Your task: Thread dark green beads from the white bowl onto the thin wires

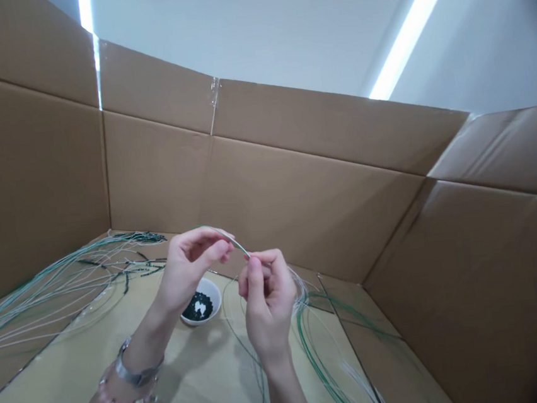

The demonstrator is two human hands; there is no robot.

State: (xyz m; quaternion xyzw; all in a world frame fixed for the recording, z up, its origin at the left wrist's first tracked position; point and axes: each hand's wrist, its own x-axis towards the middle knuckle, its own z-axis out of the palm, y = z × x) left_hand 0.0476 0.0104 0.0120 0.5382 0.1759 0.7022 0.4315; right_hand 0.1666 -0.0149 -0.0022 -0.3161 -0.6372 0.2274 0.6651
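Head view: the right hand (269,296) pinches a thin green strand (237,244) between thumb and forefinger, above the worktop (45,400); the strand runs past the fingertips of the left hand (184,268), whose grip on it cannot be told. A white bowl (215,291) of dark bits stands below, near the left wrist. The step seems to be fine fingertip work, calling for a light, steady pinch.

Brown cardboard walls (307,204) stand beneath bright strip lights (416,29).
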